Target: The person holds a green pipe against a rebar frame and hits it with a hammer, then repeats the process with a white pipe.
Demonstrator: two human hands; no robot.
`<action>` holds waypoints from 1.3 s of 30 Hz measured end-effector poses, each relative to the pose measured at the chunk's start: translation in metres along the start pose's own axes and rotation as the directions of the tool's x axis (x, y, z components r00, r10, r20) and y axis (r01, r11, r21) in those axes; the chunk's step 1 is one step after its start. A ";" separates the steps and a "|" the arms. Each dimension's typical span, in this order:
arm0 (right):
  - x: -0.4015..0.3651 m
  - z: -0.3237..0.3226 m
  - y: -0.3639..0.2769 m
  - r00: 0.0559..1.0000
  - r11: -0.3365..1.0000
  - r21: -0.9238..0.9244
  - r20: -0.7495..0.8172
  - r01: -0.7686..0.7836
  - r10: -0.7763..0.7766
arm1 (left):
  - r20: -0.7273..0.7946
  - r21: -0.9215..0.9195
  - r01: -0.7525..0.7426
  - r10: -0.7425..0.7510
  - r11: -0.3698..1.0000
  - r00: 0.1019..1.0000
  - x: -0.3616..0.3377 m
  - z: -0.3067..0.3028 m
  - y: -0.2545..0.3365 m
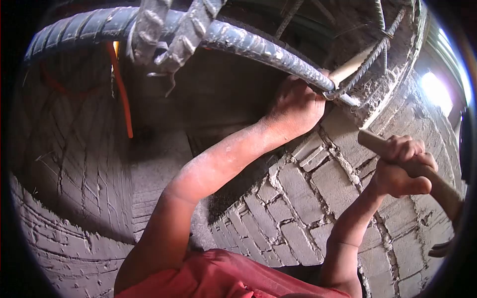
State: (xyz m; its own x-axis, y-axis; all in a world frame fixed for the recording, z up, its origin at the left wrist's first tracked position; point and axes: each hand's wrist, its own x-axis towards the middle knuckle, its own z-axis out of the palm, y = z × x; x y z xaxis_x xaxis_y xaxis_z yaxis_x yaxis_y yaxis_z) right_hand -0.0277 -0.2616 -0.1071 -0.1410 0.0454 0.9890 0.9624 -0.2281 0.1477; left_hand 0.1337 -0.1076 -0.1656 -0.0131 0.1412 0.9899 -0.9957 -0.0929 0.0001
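Note:
My left hand [300, 105] is raised among the steel bars, its fingers curled and partly hidden. It looks closed on the near end of a pale wooden stick [354, 65], which slants up to the right against rough concrete. Right beside this hand runs a thick, mortar-spattered ribbed bar [258, 47]. My right hand [405, 166] is wrapped around the wooden handle [439, 193] of a hammer, lower and to the right. The handle's butt points up left; a dark metal claw [441, 248] shows at the right edge, with the rest of the head cut off.
Thin ribbed rebar [370, 64] is tied with wire near the concrete [397, 74]. Twisted, mortar-caked bars [174, 35] hang across the top. A brick wall [308, 198] with rough joints stands below my arms. An orange strip [121, 94] dangles at left, before scored grey plaster [79, 159].

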 end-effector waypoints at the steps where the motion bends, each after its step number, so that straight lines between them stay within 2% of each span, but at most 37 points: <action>1: 0.000 0.005 0.006 0.998 0.999 0.004 -0.044 0.043 -0.043 | -0.005 -0.037 0.050 -0.050 0.998 0.999 -0.001 -0.001 0.004; 2: -0.005 -0.005 0.021 0.998 0.999 0.003 -0.047 0.045 -0.045 | -0.009 -0.074 0.099 -0.100 0.992 0.995 0.000 -0.001 0.007; 3: -0.015 -0.026 0.040 0.993 0.950 -0.301 0.059 -0.081 0.103 | -0.006 -0.077 0.099 -0.099 0.992 0.995 0.001 -0.001 0.008; 4: -0.017 -0.027 0.044 0.955 0.796 -0.584 0.114 -0.159 0.275 | -0.012 -0.092 0.072 -0.073 0.993 0.997 0.003 -0.001 0.008; 5: -0.016 -0.030 0.042 0.953 0.797 -0.582 0.118 -0.162 0.279 | -0.022 -0.102 0.048 -0.051 0.994 0.998 0.004 -0.002 0.009; 6: -0.015 -0.033 0.035 0.939 0.766 -0.570 -0.028 -0.297 0.343 | -0.010 -0.101 0.060 -0.061 0.993 0.998 0.002 -0.002 0.011; 7: -0.006 -0.028 0.028 0.905 0.734 -0.537 -0.159 -0.415 0.395 | 0.040 -0.168 0.160 -0.155 0.973 0.987 0.006 -0.004 0.013; 8: 0.003 -0.021 0.014 0.934 0.835 -0.428 -0.072 -0.346 0.350 | 0.107 -0.233 0.266 -0.247 0.935 0.963 0.006 -0.004 0.013; 9: 0.009 -0.022 0.000 0.944 0.889 -0.318 -0.077 -0.328 0.321 | 0.061 -0.215 0.164 -0.155 0.963 0.986 0.007 -0.001 0.010; 10: 0.016 -0.021 -0.009 0.957 0.938 -0.195 -0.086 -0.288 0.276 | 0.105 -0.075 0.147 -0.139 0.986 0.985 0.006 0.001 0.001; 11: 0.020 -0.015 -0.016 0.974 0.969 -0.146 -0.133 -0.200 0.181 | 0.209 -0.212 0.265 -0.221 0.941 0.953 0.004 -0.002 -0.002; 12: 0.021 -0.009 -0.020 0.979 0.990 -0.102 -0.192 -0.095 0.074 | 0.327 -0.326 0.377 -0.271 0.867 0.905 0.006 -0.007 -0.006; 13: 0.020 -0.011 -0.021 0.989 0.988 -0.154 -0.149 -0.030 0.006 | 0.525 -0.429 0.671 -0.438 0.605 0.730 0.011 -0.012 -0.004; 14: 0.014 -0.014 -0.019 0.982 0.986 -0.168 -0.183 0.010 -0.041 | 0.647 -0.628 0.753 -0.406 0.196 0.645 0.012 -0.019 -0.006; 16: -0.005 -0.017 -0.010 0.970 0.945 -0.227 -0.114 -0.236 0.215 | 0.697 -0.593 0.771 -0.333 0.230 0.635 0.019 -0.029 -0.003; 18: -0.024 -0.016 0.013 0.977 0.792 -0.582 -0.021 -0.185 0.213 | 0.703 -0.444 0.872 -0.524 0.206 0.482 0.030 -0.031 0.018; 19: -0.022 -0.014 0.013 0.946 0.749 -0.609 -0.010 -0.262 0.323 | 0.695 -0.509 0.843 -0.494 0.175 0.522 0.029 -0.029 0.017; 20: -0.020 -0.012 0.013 0.900 0.695 -0.634 -0.004 -0.339 0.436 | 0.678 -0.502 0.841 -0.512 0.202 0.528 0.028 -0.028 0.016; 22: -0.024 -0.013 0.031 0.924 0.651 -0.708 -0.005 -0.273 0.382 | 0.656 -0.514 0.837 -0.542 0.189 0.526 0.025 -0.023 0.013; 23: -0.021 -0.014 0.034 0.955 0.587 -0.794 0.029 -0.156 0.294 | 0.660 -0.514 0.836 -0.534 0.192 0.529 0.024 -0.016 0.011; 25: -0.012 -0.012 0.031 0.941 0.553 -0.805 -0.019 -0.214 0.337 | 0.591 -0.573 0.781 -0.536 0.247 0.603 0.014 -0.004 0.013; 26: -0.008 -0.010 0.028 0.922 0.518 -0.812 -0.064 -0.270 0.381 | 0.617 -0.562 0.803 -0.545 0.199 0.567 0.016 -0.005 0.015; 28: -0.005 -0.006 0.030 0.912 0.451 -0.848 -0.087 -0.278 0.400 | 0.626 -0.605 0.784 -0.524 0.142 0.578 0.012 -0.003 0.009; 29: -0.011 -0.006 0.025 0.909 0.502 -0.810 -0.088 -0.304 0.408 | 0.595 -0.602 0.779 -0.552 0.174 0.583 0.012 -0.002 0.013; 30: -0.012 -0.007 0.022 0.911 0.554 -0.771 -0.084 -0.315 0.403 | 0.604 -0.613 0.780 -0.561 0.128 0.567 0.012 -0.002 0.011; 31: -0.014 -0.005 0.012 0.945 0.584 -0.770 -0.074 -0.258 0.319 | 0.628 -0.617 0.780 -0.533 0.103 0.567 0.011 -0.004 0.005; 32: -0.019 0.001 -0.003 0.937 0.679 -0.652 -0.164 -0.337 0.308 | 0.646 -0.624 0.777 -0.502 0.087 0.575 0.016 -0.007 0.001; 33: -0.015 0.010 -0.014 0.977 0.806 -0.553 -0.141 -0.210 0.158 | 0.639 -0.631 0.770 -0.499 0.093 0.585 0.018 -0.009 -0.001; 34: -0.009 0.019 -0.023 0.990 0.895 -0.440 -0.140 -0.070 0.009 | 0.653 -0.596 0.798 -0.522 0.093 0.549 0.022 -0.015 0.006; 35: -0.007 0.024 -0.026 0.985 0.966 -0.255 -0.158 0.032 -0.074 | 0.664 -0.560 0.824 -0.548 0.087 0.509 0.024 -0.019 0.011; 36: -0.006 0.027 -0.027 0.971 0.989 -0.063 -0.190 0.137 -0.147 | 0.661 -0.564 0.822 -0.551 0.083 0.510 0.026 -0.020 0.013; 37: -0.009 0.012 -0.012 0.990 0.993 -0.038 -0.090 0.110 -0.113 | 0.644 -0.552 0.826 -0.571 0.115 0.510 0.026 -0.020 0.014; 38: -0.014 -0.003 -0.001 0.983 0.690 -0.705 0.061 0.164 -0.172 | 0.629 -0.536 0.833 -0.592 0.139 0.504 0.024 -0.020 0.017; 39: -0.016 -0.004 0.009 0.980 0.623 -0.769 -0.021 -0.141 0.196 | 0.620 -0.537 0.835 -0.616 0.117 0.485 0.024 -0.021 0.020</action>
State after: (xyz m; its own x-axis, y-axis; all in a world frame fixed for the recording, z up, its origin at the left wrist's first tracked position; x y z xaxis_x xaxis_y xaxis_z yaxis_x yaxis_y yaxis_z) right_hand -0.0181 -0.2686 -0.1211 0.0454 -0.0202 0.9988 0.4409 -0.8968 -0.0382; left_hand 0.1117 -0.0854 -0.1445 0.6643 -0.4854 0.5684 -0.1772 0.6365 0.7506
